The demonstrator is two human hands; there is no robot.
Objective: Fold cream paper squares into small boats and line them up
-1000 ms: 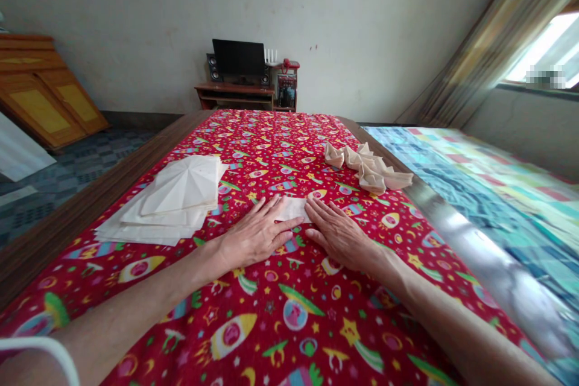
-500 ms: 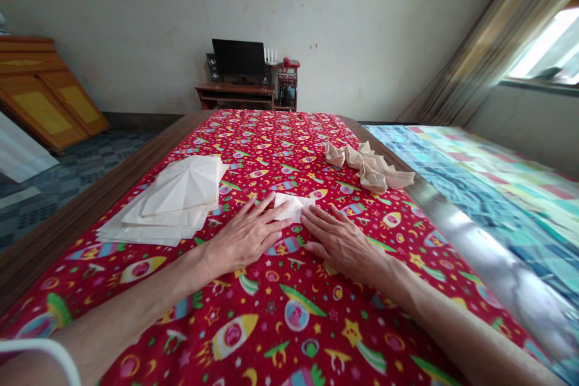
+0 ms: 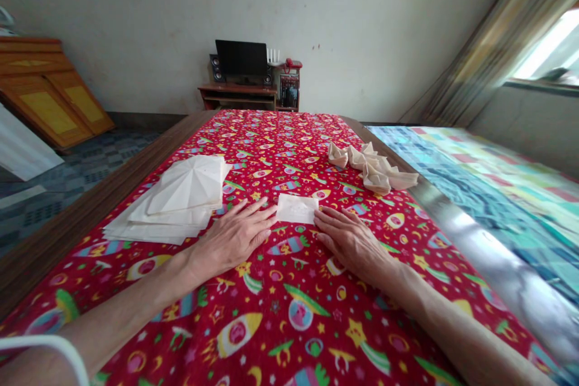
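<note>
A small folded white paper rectangle (image 3: 297, 209) lies flat on the red patterned cloth (image 3: 289, 289) between my hands. My left hand (image 3: 237, 232) rests palm down, fingers spread, with its fingertips by the paper's left edge. On the other side, my right hand (image 3: 350, 238) lies flat with its fingertips at the paper's right edge. Neither hand grips anything. To the left is a stack of creased white paper sheets (image 3: 181, 196), the top one showing star-like fold lines. Several folded paper boats (image 3: 375, 169) sit grouped at the right.
The cloth covers a long brown wooden table (image 3: 72, 223). Beyond its far end stands a small desk (image 3: 239, 95) with a monitor (image 3: 241, 58). A bed with a checked cover (image 3: 474, 193) runs along the right, and a wooden cabinet (image 3: 58, 93) is at the left.
My hands have drawn apart, the left moving leftward and the right slightly rightward. More of the folded paper now shows between them.
</note>
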